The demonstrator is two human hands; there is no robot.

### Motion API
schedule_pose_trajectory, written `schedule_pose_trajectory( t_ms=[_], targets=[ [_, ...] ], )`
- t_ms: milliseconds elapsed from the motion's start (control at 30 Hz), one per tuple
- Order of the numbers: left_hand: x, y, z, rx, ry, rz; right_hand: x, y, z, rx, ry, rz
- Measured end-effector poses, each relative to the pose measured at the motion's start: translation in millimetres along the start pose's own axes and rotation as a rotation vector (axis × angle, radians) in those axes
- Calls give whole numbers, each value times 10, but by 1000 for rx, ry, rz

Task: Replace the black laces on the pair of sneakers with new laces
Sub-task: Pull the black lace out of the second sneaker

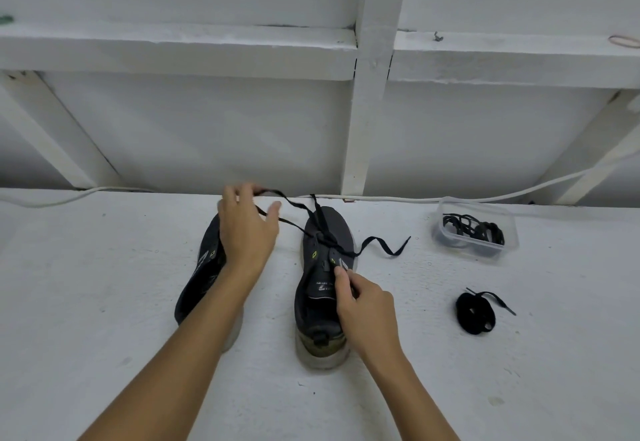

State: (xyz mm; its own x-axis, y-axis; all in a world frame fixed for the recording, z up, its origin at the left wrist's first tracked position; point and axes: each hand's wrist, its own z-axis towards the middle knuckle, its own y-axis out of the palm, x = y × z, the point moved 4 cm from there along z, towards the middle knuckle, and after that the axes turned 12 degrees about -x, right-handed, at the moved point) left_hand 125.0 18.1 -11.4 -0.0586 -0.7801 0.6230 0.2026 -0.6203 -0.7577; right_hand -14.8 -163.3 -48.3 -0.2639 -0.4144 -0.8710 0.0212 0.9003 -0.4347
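On the white surface (104,354): unlacing the right sneaker (323,288).
Left hand (247,229) pinches black lace (294,205); right hand (363,312) grips the eyelet edge. A hard tug could snag the lace.

Head-worn view, forward and down

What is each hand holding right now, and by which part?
Left hand holds the flat black lace near one free end. Right hand pinches the dark grey sneaker at its right eyelet edge.
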Motion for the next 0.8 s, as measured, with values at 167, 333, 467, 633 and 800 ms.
schedule_pose_trajectory(
  t_ms=[167, 333, 467, 633, 800],
  targets=[
    [91, 414, -261, -505, -57, -164, -8, -12, -1, -1, -10, 1],
    [50, 190, -109, -74, -174, -353, -14, -17, -12, 1, -11, -4],
    [-88, 29, -14, 43, -407, -563, -17, -6, -11, 2, -9, -3],
    [143, 406, -327, -613, -177, -417, -39, -19, -20, -5, -8, -8],
    [21, 213, -96, -186, -231, -503, -57, -21, -34, -4, -18, -2]
  ],
)
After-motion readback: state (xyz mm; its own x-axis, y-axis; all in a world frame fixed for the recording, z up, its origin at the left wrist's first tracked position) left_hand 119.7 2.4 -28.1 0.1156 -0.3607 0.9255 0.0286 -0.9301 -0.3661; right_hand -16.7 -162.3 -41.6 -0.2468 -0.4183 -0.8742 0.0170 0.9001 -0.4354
